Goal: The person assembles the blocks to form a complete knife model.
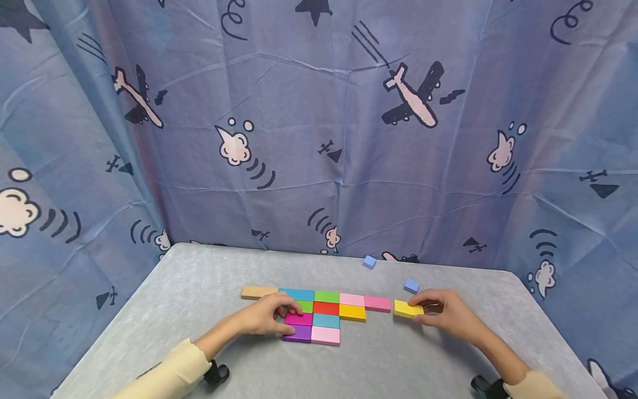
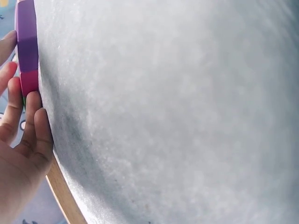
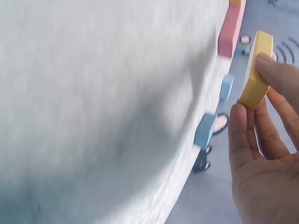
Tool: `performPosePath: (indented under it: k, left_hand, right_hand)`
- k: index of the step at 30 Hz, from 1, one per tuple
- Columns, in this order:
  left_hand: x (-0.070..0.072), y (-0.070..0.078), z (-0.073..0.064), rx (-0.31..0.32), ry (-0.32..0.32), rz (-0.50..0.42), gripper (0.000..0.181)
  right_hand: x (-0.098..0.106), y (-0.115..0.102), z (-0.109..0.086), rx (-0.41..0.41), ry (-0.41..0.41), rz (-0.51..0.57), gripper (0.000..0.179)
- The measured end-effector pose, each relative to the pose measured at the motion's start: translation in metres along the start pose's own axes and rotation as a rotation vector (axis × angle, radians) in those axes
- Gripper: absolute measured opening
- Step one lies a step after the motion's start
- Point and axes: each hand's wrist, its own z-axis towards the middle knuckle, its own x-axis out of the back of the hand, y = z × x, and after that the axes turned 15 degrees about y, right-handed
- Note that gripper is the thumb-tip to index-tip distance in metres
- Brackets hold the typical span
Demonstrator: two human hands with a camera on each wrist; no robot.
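Flat coloured blocks lie edge to edge on the table, with a red block (image 1: 326,308) near their middle. My left hand (image 1: 264,316) rests at the left side of this layout, its fingers on the green and magenta blocks (image 1: 298,319) and its thumb at the purple block (image 1: 299,334). In the left wrist view, the fingers (image 2: 31,123) lie fairly straight along the block edges. My right hand (image 1: 451,315) pinches a yellow block (image 1: 406,308) between thumb and fingers. This block is held above the table (image 3: 117,93), just right of the pink end block (image 1: 377,303).
Two small blue blocks lie apart from the layout: one (image 1: 369,262) at the table's back edge, the other (image 1: 411,286) just behind the right hand. A tan block (image 1: 256,292) forms the left end of the back row. A patterned curtain (image 1: 299,138) hangs behind the table.
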Motion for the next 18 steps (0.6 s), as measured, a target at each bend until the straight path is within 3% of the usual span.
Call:
performPosePath:
  k: [9,18]
  left_hand:
    - [0.001,0.001,0.000,0.005,-0.007,0.002,0.031]
    - [0.001,0.000,-0.001,0.000,-0.005,0.004,0.031]
  right_hand:
    - [-0.023,-0.015,0.001,0.024,-0.068,0.052,0.028]
    - [-0.049,-0.026,0.003,0.033,-0.101,0.033,0.025]
